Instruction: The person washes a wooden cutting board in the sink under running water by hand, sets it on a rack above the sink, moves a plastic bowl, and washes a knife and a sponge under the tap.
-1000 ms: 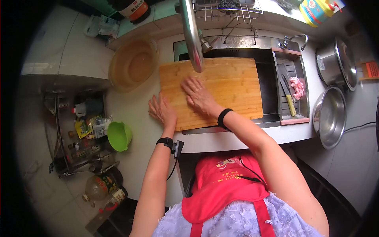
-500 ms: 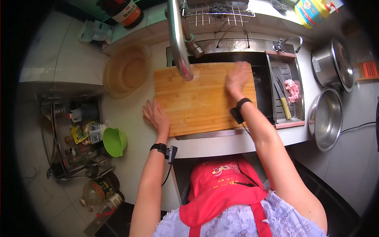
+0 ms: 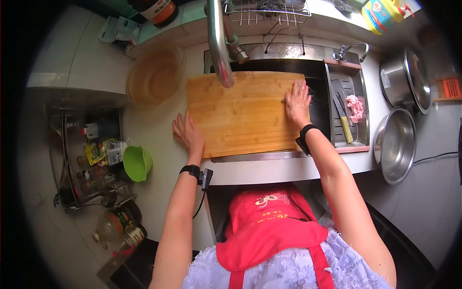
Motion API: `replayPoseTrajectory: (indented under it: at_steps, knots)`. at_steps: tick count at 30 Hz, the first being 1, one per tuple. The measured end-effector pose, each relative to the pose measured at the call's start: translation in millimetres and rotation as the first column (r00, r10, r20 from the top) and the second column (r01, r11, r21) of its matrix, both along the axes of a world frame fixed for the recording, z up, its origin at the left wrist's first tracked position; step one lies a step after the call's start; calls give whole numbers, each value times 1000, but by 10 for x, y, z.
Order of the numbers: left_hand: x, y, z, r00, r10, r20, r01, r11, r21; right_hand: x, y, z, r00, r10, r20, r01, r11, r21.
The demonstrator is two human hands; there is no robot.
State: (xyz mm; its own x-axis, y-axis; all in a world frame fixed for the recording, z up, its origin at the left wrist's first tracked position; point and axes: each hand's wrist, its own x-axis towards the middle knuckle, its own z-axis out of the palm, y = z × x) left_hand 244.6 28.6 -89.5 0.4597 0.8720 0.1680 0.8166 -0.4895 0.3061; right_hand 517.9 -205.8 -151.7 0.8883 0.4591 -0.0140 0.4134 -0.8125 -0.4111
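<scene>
A wooden cutting board [image 3: 243, 113] lies across the sink [image 3: 318, 98], covering much of the basin. My left hand [image 3: 190, 136] rests against the board's left edge with its fingers spread; part of it lies over the counter. On the board's right side, my right hand [image 3: 298, 102] is laid flat with fingers stretched out, and its skin looks wet. Overhead, the metal faucet [image 3: 219, 48] reaches over the board's upper edge. Each wrist wears a black band.
A side tray [image 3: 350, 139] to the right holds a knife [image 3: 344, 120] and a pink cloth [image 3: 355, 109]. A steel bowl [image 3: 395, 144] and pot [image 3: 397, 82] stand further right. Left are a tan basin [image 3: 159, 79] and a green bowl [image 3: 137, 164]. A wire rack [image 3: 269, 19] is behind.
My right hand has moved down and slightly right over the board, its blur gone. The board's right end sits slightly further left. My left hand stays at the left edge.
</scene>
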Motion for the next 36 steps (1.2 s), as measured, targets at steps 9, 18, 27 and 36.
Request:
replayPoseTrajectory:
  at_steps: [9, 18, 27, 36]
  knots:
    - [44, 6, 10, 1000, 6, -21, -6, 1000, 1, -1595, 999, 614, 817, 574, 60, -577, 808, 117]
    - [-27, 22, -53, 998, -17, 53, 18, 999, -26, -338, -847, 787, 643, 759, -98, -750, 599, -281]
    - [26, 28, -76, 998, 52, -33, -52, 999, 8, -146, -931, 1227, 705, 707, -52, -644, 608, -465]
    - [2, 2, -54, 999, 44, 0, -44, 999, 6, -945, -300, 751, 818, 574, 15, -573, 818, -43]
